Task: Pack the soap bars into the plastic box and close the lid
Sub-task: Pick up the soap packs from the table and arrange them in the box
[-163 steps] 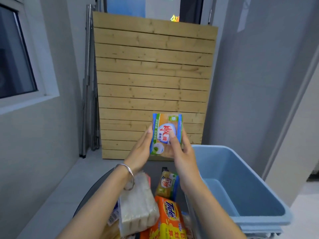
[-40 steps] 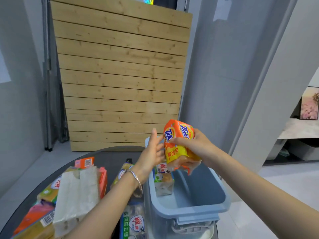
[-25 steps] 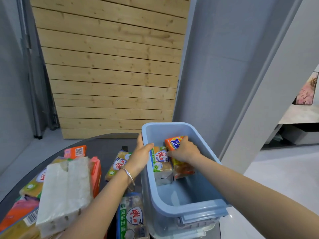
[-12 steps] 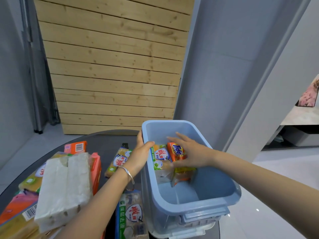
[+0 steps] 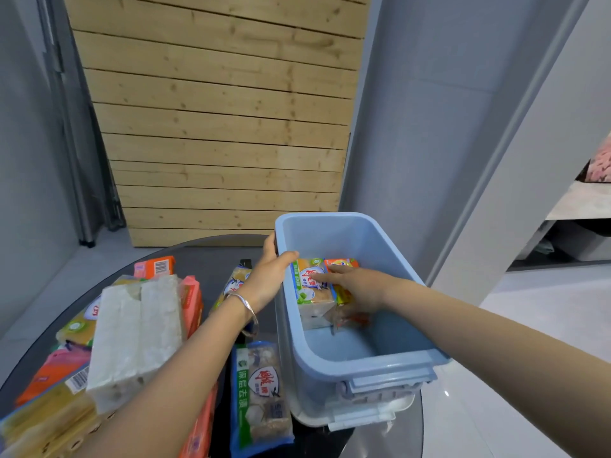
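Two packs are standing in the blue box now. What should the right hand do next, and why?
Probably lift the right hand out and reach for the blue-edged soap pack lying beside the blue box. Its fingers lie flat on the two standing packs, gripping nothing, the left hand steadies the rim, and much floor space remains.

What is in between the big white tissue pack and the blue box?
In the head view, the left forearm crosses between the white tissue pack and the blue box. Below it a blue-and-green soap pack lies on the dark table.

Two soap packs point(image 5: 314, 285) in box point(image 5: 363, 361); other packs point(image 5: 261, 391) left, on table point(image 5: 211, 259).
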